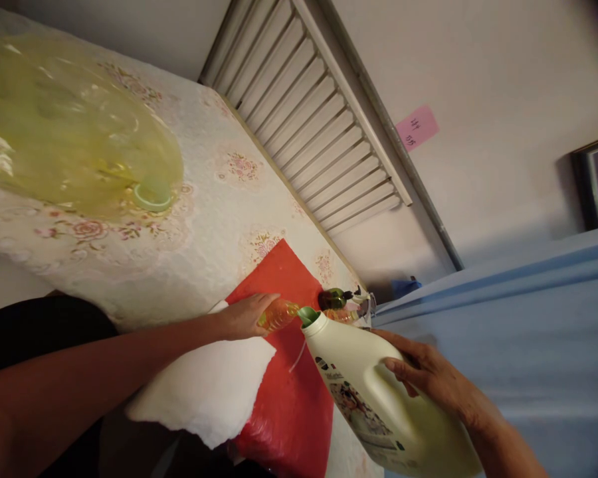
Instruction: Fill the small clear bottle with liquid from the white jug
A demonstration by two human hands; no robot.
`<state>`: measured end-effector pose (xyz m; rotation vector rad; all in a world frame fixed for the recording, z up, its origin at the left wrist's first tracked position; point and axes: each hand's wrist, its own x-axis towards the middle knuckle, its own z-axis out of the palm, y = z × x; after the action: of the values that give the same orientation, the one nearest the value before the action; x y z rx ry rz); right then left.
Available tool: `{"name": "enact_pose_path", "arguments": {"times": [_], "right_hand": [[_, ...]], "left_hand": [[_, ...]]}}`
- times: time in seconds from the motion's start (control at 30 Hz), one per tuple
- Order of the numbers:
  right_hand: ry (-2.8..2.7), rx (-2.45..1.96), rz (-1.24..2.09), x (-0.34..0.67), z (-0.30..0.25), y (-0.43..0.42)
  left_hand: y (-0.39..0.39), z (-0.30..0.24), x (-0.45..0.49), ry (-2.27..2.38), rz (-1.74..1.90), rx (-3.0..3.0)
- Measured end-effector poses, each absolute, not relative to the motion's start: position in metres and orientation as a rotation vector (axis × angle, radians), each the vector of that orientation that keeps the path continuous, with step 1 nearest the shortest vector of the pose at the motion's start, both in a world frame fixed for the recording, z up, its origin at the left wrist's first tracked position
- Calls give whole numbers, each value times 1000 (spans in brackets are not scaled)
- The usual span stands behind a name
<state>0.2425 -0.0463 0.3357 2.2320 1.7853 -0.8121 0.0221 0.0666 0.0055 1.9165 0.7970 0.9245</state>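
My left hand (249, 317) is closed around a small clear plastic bottle (279, 314) that looks yellow-orange. Through its handle, my right hand (423, 372) grips a large pale green jug (379, 398) with a printed label. The jug is tilted, and its green pouring spout (309, 316) meets the mouth of the small bottle. Whether liquid is flowing between them I cannot tell. Under both lies a red sheet (294, 279). A white cloth or paper towel (214, 385) hangs below my left forearm, over the red sheet's edge.
Beyond the spout stand a dark green pump bottle (333, 299) and another clear bottle (346, 314). A yellow plastic bag (70, 126) with a pale green ring-like rim rests on the floral tablecloth (204, 219). A radiator (309, 113) and a blue curtain (528, 318) border the table.
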Motion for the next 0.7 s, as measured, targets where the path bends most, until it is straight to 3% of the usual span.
{"name": "enact_pose_path", "arguments": {"times": [0.7], "right_hand": [[1793,2240,-804,239,337,-46]], "left_hand": [[67,5,23,792,945,1924]]}}
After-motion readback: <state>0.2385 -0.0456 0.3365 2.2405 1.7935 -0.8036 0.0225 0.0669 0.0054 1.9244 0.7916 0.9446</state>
